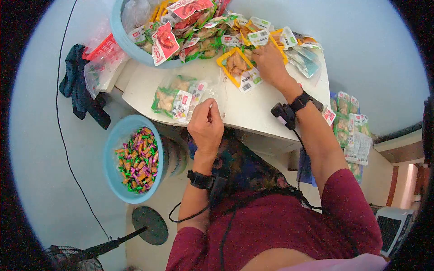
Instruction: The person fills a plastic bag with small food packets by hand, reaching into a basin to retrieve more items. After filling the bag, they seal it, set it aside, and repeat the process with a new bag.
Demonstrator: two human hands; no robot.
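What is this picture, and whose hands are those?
No robot here! These are one person's bare hands, seen by a camera worn on that person's head, looking down.

The left hand seems to pinch the edge of a clear bag with green packets inside. The right hand touches yellow packets; I can't tell whether it grips one.

Both lie on a white table, with a blue tub heaped with more packets.

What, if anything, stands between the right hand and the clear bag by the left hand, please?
A yellow packet lies beside the right hand, on the side toward the clear bag. It lies low on the table; nothing else visible blocks the way. The left hand is at the bag's edge.
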